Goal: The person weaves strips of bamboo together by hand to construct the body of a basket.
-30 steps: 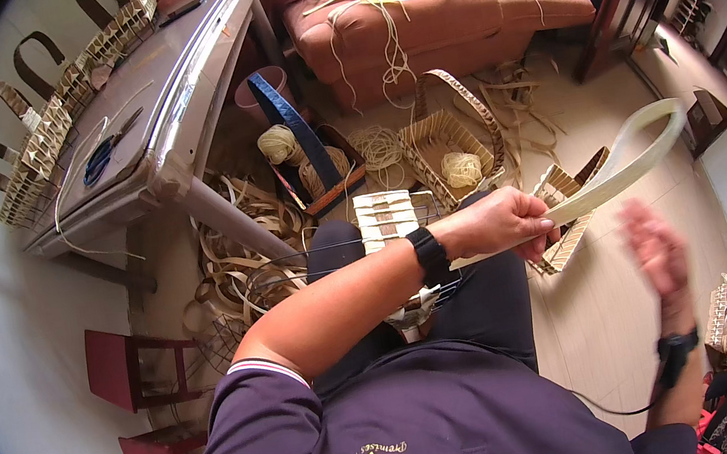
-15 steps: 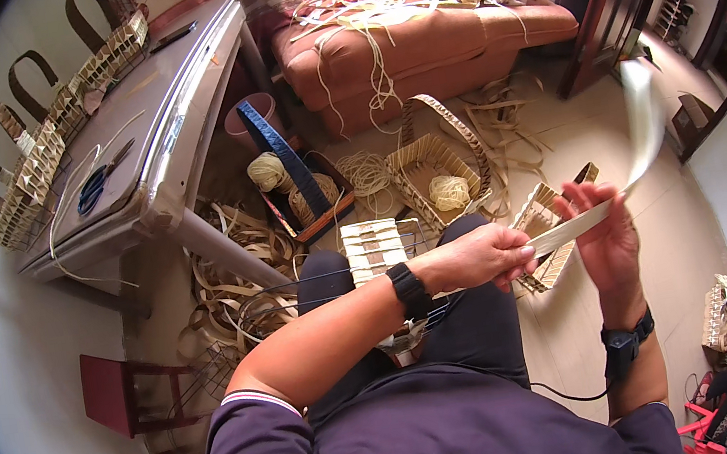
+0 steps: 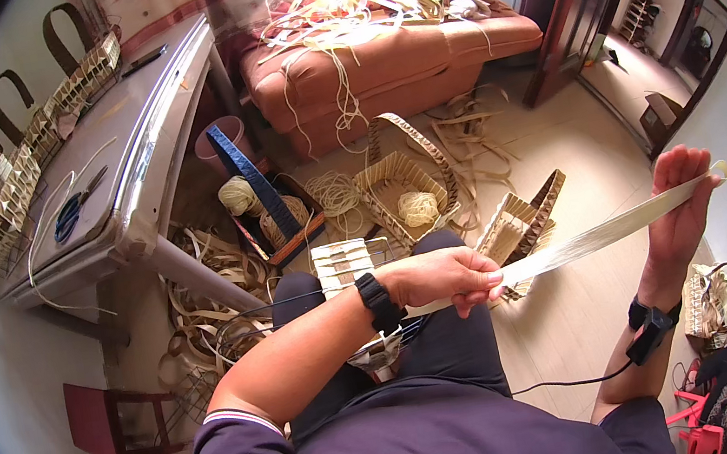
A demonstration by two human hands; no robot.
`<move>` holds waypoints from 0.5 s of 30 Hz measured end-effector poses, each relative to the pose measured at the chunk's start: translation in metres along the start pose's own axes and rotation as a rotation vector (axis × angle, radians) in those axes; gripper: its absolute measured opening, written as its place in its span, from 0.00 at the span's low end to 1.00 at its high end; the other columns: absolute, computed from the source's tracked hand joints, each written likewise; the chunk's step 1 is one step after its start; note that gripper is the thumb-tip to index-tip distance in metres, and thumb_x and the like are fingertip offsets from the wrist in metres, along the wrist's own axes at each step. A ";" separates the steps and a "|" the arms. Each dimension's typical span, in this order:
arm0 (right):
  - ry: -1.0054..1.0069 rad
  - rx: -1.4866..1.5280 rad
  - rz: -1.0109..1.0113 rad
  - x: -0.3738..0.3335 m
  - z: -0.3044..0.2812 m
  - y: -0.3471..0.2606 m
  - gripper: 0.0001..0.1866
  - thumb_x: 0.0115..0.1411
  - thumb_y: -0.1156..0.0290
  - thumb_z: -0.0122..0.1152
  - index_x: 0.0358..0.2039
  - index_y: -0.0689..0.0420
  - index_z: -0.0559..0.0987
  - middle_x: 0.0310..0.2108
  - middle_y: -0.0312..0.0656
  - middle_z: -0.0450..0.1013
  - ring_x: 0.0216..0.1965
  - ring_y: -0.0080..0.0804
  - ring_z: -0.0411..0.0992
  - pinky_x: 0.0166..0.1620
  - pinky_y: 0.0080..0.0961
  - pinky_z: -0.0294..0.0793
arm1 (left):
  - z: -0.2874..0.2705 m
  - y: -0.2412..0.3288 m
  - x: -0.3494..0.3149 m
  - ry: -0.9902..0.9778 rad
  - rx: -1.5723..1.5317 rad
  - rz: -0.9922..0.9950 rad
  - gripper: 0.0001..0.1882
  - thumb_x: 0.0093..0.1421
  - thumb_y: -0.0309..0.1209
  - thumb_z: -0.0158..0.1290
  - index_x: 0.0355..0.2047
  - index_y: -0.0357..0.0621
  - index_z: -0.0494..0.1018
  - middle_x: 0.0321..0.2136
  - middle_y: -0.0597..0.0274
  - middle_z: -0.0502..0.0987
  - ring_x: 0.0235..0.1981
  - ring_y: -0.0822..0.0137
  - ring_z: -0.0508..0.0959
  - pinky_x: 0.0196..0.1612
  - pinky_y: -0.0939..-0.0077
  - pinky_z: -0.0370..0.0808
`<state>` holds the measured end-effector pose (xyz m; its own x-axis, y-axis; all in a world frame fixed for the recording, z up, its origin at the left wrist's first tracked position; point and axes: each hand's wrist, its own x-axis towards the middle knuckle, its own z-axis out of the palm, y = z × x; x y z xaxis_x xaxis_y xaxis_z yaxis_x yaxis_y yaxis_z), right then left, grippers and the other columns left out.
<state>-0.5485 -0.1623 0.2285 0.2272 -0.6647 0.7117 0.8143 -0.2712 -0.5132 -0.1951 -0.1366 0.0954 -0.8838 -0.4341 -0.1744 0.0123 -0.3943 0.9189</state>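
Note:
A long pale flat weaving strip (image 3: 600, 239) stretches between my two hands, rising to the right. My left hand (image 3: 451, 280) is closed over the lap, pinching the strip between thumb and fingertips. Out to the right, my right hand (image 3: 681, 203) is raised with the strip running between its thumb and fingers. The strip's far end curls into a small loop just past that hand. Between my thighs rests a partly woven basket (image 3: 340, 261) with a dark wire frame, its lower part hidden behind my left forearm.
Beyond my knees stand a handled basket with a yarn ball (image 3: 417, 209), a blue-handled basket (image 3: 259, 186) and another woven basket (image 3: 514, 228). Loose strips (image 3: 198, 317) litter the floor at left. A table (image 3: 114, 161) bears scissors (image 3: 78, 206). More strips cover an orange sofa (image 3: 413, 55).
My right hand has slid outward along the strip to the right, and the strip's flying free end has come down into a small curl. The left hand keeps its pinch, slightly shifted left.

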 end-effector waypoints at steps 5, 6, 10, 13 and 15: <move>0.059 0.175 -0.117 0.009 0.022 0.001 0.19 0.74 0.62 0.62 0.57 0.62 0.81 0.50 0.47 0.83 0.57 0.40 0.79 0.69 0.44 0.74 | -0.007 -0.003 0.000 -0.108 -0.040 -0.023 0.20 0.81 0.44 0.48 0.37 0.46 0.79 0.20 0.78 0.67 0.22 0.82 0.67 0.33 0.81 0.71; 0.060 0.171 -0.117 0.010 0.027 0.001 0.19 0.74 0.62 0.62 0.57 0.62 0.81 0.50 0.47 0.83 0.57 0.40 0.79 0.69 0.44 0.74 | -0.008 -0.002 0.001 -0.155 -0.053 -0.035 0.20 0.81 0.45 0.47 0.37 0.46 0.79 0.20 0.79 0.66 0.22 0.82 0.65 0.32 0.81 0.70; -0.025 0.470 -0.017 0.017 0.034 -0.009 0.15 0.72 0.66 0.65 0.52 0.62 0.78 0.33 0.39 0.76 0.41 0.26 0.77 0.50 0.31 0.79 | -0.006 -0.002 0.004 -0.207 -0.081 -0.053 0.20 0.81 0.44 0.47 0.37 0.46 0.79 0.20 0.78 0.66 0.21 0.82 0.63 0.31 0.82 0.67; -0.092 0.385 -0.008 0.018 0.044 -0.006 0.18 0.75 0.62 0.62 0.54 0.63 0.77 0.31 0.37 0.68 0.28 0.19 0.67 0.36 0.21 0.69 | -0.004 -0.001 0.005 -0.229 -0.103 -0.056 0.20 0.81 0.44 0.48 0.37 0.46 0.79 0.20 0.78 0.66 0.22 0.82 0.64 0.32 0.82 0.69; 0.042 0.039 -0.118 0.020 0.056 -0.003 0.22 0.78 0.57 0.56 0.57 0.66 0.76 0.32 0.36 0.65 0.23 0.22 0.57 0.32 0.20 0.59 | -0.002 -0.002 0.004 -0.144 -0.032 -0.038 0.19 0.81 0.45 0.48 0.37 0.46 0.79 0.20 0.78 0.67 0.22 0.83 0.65 0.33 0.83 0.71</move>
<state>-0.5165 -0.1357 0.2711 0.1067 -0.6587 0.7448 0.8546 -0.3221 -0.4073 -0.1977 -0.1388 0.0922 -0.9419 -0.2984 -0.1542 -0.0097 -0.4347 0.9005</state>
